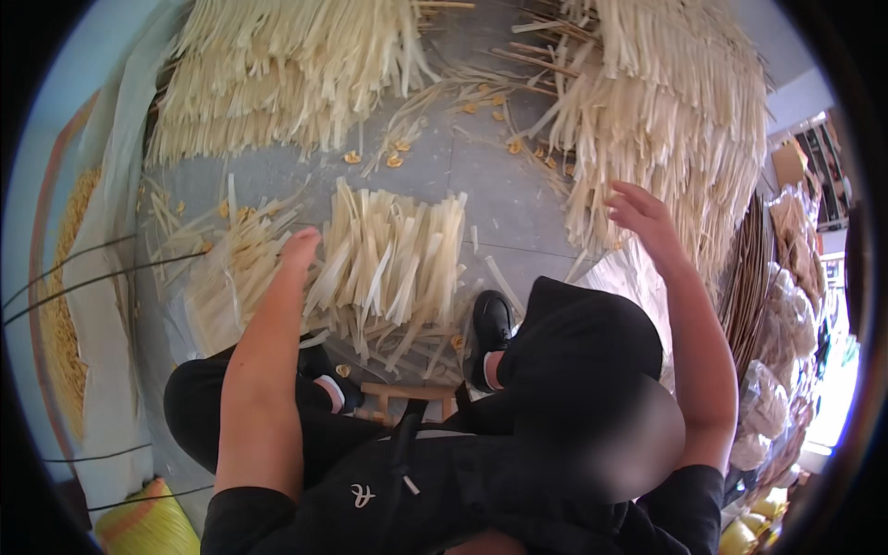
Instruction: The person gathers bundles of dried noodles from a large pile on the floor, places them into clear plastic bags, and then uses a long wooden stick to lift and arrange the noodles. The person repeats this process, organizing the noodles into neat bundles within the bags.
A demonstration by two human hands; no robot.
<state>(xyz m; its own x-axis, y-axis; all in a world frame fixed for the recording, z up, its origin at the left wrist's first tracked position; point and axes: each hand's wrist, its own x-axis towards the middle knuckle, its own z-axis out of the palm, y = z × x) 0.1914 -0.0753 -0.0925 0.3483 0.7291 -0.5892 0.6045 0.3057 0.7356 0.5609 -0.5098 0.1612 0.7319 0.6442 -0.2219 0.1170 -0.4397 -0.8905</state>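
A bundle of pale, flat fibre strips [388, 257] lies on the grey floor before me, between my feet and the larger stacks. My left hand [301, 247] is just left of that bundle, above loose strips [236, 277] on plastic sheeting; its fingers are blurred and partly turned away, so its grip cannot be told. On the right, my right hand [637, 208] is raised with its fingers apart, in front of a tall layered stack of the same strips [645, 132]. Nothing shows between its fingers.
Another layered stack of strips [277, 83] stands at the upper left. Small yellow-orange curled pieces [395, 161] dot the floor. A low wooden stool [409, 392] is beneath me. Thin brown rods [746, 291] and plastic-wrapped bundles [784, 319] line the right side; a yellow sack [149, 520] sits lower left.
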